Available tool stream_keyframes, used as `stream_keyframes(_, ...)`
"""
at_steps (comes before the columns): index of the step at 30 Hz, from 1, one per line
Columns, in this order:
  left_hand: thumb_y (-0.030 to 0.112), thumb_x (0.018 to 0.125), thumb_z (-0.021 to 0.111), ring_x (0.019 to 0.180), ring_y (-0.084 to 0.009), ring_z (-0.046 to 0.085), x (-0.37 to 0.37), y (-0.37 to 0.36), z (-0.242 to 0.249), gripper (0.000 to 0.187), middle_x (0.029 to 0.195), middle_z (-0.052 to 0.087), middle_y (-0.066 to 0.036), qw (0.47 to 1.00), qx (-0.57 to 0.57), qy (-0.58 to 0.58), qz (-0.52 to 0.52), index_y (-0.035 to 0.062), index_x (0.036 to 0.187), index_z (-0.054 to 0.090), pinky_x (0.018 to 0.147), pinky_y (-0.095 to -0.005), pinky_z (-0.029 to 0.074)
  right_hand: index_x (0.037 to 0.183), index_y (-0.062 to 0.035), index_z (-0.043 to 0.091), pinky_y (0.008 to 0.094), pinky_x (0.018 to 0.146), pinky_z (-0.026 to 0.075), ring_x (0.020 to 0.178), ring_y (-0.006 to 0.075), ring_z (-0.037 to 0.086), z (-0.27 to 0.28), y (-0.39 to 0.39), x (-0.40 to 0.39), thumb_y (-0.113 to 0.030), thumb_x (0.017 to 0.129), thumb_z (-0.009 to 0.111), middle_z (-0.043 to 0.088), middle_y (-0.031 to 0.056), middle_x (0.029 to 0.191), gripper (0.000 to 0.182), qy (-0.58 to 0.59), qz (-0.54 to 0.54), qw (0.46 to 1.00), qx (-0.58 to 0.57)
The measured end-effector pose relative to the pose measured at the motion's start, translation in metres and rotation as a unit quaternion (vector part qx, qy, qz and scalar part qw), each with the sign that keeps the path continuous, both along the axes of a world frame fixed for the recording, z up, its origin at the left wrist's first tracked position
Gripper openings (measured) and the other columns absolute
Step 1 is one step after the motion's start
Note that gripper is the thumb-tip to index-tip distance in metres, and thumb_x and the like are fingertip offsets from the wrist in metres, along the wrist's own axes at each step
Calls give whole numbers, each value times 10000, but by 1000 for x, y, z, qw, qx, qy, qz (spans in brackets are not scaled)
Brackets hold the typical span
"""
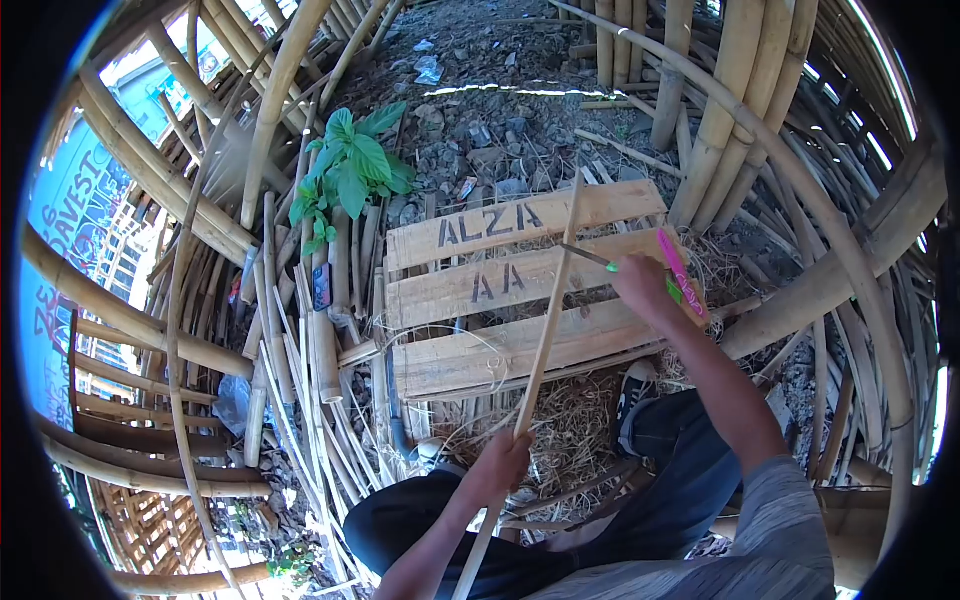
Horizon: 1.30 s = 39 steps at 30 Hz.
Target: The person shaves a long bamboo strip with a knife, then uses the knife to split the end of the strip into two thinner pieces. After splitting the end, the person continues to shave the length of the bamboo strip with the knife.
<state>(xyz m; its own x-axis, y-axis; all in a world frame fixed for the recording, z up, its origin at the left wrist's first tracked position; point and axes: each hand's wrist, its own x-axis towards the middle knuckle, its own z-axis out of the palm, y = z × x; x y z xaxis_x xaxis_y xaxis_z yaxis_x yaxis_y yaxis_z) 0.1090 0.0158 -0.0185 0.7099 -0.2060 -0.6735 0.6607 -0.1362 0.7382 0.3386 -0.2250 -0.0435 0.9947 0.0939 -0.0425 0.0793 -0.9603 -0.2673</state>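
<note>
A long split bamboo strip slants up from my lap across the wooden slats in front of me. Low on the strip, my left hand has its fingers wrapped round it. My right hand grips a knife with green showing at its handle. The knife's thin blade points left and crosses the strip near its upper end. Dark stencilled letters mark the two upper slats. Bright pink lettering with some green shows at their right end, just beside my right hand.
Thick bamboo poles stand at the right, and a curved pole arches past my right arm. Loose bamboo strips lie at the left near a leafy plant. Shavings cover the ground between my legs.
</note>
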Motion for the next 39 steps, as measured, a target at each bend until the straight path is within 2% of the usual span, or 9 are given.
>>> stream_keyframes(3,298,971,420,383,-76,331,1,0,-1,347,506,345,40,998,-60,26,7,103,687,380,352,-254,275,735,-2,659,454,629,515,685,334,652,13,-7,-12,-187,761,579,636,182,692,204,-85,-10,996,-15)
stream_keyframes(5,307,971,424,380,-50,255,3,-3,2,365,507,288,68,996,-69,50,12,138,657,348,344,-236,206,729,3,652,451,625,518,661,347,646,19,14,-35,-204,762,582,633,202,698,222,-2,129,992,6)
stream_keyframes(12,340,965,430,374,-73,323,12,5,-8,350,524,361,41,972,-200,124,8,96,717,393,341,-239,272,734,7,665,448,630,519,631,346,646,18,48,-73,-171,743,592,625,208,656,192,65,265,962,15)
stream_keyframes(17,328,964,437,398,-54,274,17,-4,-5,327,531,309,61,998,-56,30,19,122,720,367,360,-237,232,677,-11,655,447,640,514,652,362,640,-2,7,-6,-204,729,611,625,198,663,205,-64,84,994,-6)
stream_keyframes(25,285,960,435,428,-109,426,4,2,-29,288,554,438,-22,973,140,-174,-52,30,828,462,397,-304,365,748,-25,680,416,582,526,637,305,657,3,54,-88,-136,748,584,633,176,650,147,2,298,954,-12)
stream_keyframes(28,270,958,437,426,-120,437,1,4,-25,293,552,450,-37,960,142,-234,-51,11,827,479,406,-318,367,721,-4,663,434,601,514,651,339,648,-14,26,-31,-165,762,580,630,196,672,185,-8,155,988,-5)
stream_keyframes(32,270,971,408,407,-58,310,7,5,1,195,571,339,56,1000,-15,25,-6,117,850,415,362,-232,259,715,12,652,450,616,504,647,366,635,-14,-24,21,-193,777,580,625,208,678,226,-91,-35,995,-13)
stream_keyframes(35,269,976,402,401,-55,261,7,2,-3,240,554,303,60,998,-50,38,3,132,783,362,360,-234,217,754,-12,663,444,655,518,732,359,652,7,0,-8,-167,764,573,642,221,755,180,17,-12,999,28)
stream_keyframes(39,279,973,411,404,-47,246,7,0,-3,273,542,282,66,995,-72,65,17,141,745,352,361,-228,205,752,-28,673,433,659,528,694,346,652,12,44,-65,-166,733,600,641,204,723,157,23,233,972,17)
